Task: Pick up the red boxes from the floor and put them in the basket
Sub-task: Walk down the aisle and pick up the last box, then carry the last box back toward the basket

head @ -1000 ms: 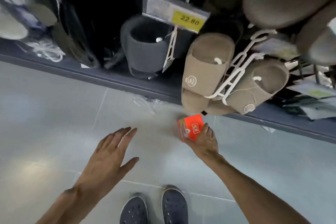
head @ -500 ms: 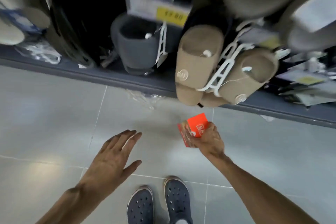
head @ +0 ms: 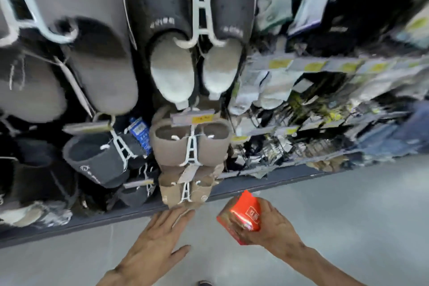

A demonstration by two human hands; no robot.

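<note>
I have one red box (head: pixel 241 216) off the floor (head: pixel 348 227) now, gripped in my right hand (head: pixel 269 227), fingers curled round its lower edge and thumb across the side. It sits just in front of the dark base ledge of the slipper rack (head: pixel 190 146), a little right of the tan slippers (head: pixel 185 190) hanging lowest on that rack. My left hand (head: pixel 157 239) is spread flat, fingers straight, holding nothing, hovering low in front of the same ledge and just left of the box.

No basket shows anywhere in view, so the step I judge to be in hand is carrying the box away from the rack toward wherever the basket stands. To do it well, I would keep a firm wrap on the box, since glossy card looks liable to slip, and pull it back clear of the dangling slippers and white hangers (head: pixel 189 148) before turning. The free left hand could steady me or reach for another box, though none is visible on the floor near the rack.
</note>
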